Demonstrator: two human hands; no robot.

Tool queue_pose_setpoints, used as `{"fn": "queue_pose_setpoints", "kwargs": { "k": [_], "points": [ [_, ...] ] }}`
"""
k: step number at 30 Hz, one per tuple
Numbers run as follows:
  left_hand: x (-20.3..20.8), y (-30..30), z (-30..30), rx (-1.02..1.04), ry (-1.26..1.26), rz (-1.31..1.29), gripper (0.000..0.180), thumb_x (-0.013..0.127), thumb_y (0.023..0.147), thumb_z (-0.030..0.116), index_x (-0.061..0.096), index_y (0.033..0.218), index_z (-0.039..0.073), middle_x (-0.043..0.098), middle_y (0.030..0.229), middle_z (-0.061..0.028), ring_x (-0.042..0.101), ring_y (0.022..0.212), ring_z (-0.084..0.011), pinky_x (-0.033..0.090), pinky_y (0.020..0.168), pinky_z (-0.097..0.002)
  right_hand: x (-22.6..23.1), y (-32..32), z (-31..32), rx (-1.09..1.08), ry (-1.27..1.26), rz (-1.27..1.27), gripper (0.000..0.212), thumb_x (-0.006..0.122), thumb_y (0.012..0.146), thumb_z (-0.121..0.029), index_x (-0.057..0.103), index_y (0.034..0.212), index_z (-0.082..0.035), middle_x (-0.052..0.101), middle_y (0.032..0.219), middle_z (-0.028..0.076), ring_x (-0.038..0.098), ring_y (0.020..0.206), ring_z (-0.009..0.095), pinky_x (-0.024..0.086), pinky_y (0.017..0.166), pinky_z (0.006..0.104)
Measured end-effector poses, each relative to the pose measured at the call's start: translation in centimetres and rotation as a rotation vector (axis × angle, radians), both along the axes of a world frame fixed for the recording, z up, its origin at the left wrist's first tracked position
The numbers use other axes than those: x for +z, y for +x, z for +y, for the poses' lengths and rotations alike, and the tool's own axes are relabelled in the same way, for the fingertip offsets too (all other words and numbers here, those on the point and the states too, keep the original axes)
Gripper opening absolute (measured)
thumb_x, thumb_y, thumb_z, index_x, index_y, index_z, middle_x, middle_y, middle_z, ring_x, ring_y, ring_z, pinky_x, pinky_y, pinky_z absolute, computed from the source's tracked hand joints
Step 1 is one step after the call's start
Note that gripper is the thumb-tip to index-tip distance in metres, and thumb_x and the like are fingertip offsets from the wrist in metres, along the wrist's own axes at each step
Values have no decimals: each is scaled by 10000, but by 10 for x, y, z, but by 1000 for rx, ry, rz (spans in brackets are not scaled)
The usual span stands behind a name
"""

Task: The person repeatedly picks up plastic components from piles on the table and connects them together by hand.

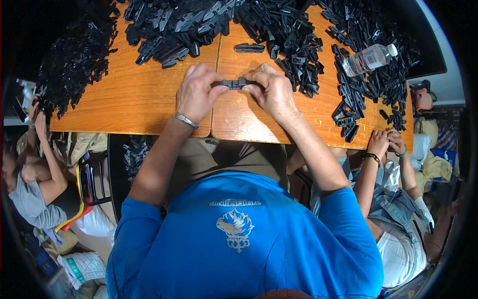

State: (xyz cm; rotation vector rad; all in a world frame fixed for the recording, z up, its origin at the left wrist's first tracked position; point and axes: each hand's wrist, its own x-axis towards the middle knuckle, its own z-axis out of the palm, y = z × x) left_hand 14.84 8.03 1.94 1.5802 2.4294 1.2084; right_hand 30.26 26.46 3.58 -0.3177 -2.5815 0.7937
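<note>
Between my two hands, just above the wooden table [149, 99], is a small black plastic part [232, 84], long and narrow. My left hand [196, 89] pinches its left end between thumb and fingers. At the other end, my right hand [273, 89] grips it the same way, so both tips of the part are hidden. A single similar black piece [249, 48] lies flat on the table just beyond my hands. Farther back sits a heap of black plastic parts [184, 25], with another pile [298, 55] to its right.
A clear plastic bottle [368, 60] lies on more black parts at the right. Small black pieces [74, 65] cover the table's left end. Co-workers' hands [386, 142] are at the right edge, and another person's hands [37, 117] at the far left. A seam runs down the tabletop.
</note>
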Motion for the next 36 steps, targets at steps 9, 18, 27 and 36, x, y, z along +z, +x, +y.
{"fn": "queue_pose_setpoints", "kwargs": {
  "k": [9,18,27,36],
  "points": [
    [-2,-10,5,-2,67,-2,207,856,842,95,754,1000,8,671,977,-127,645,950,-345,520,851,-433,-12,-38,-7,131,99,169,176,847,832,-133,777,971,-51,654,890,122,696,769,381,564,654,470],
    [65,-59,-172,1,-588,-169,211,794,863,39,730,1061,9,661,949,-122,672,910,-304,530,815,-413,17,29,3,-129,165,88,208,863,871,-212,787,992,-61,701,971,118,738,854,368,608,722,462],
    [62,-33,-64,26,-222,-57,241,747,937,95,734,1153,-10,718,1060,-172,719,984,-345,568,880,-402,5,56,25,-475,310,-140,291,863,860,-199,754,1094,-65,705,1071,156,754,848,391,609,741,510],
    [6,-30,108,35,44,270,221,800,922,169,759,1103,49,699,1041,-143,676,1047,-358,561,915,-454,12,59,17,-393,145,42,311,922,803,-169,747,1024,-36,729,1051,175,741,898,415,604,782,480]
  ]
}}
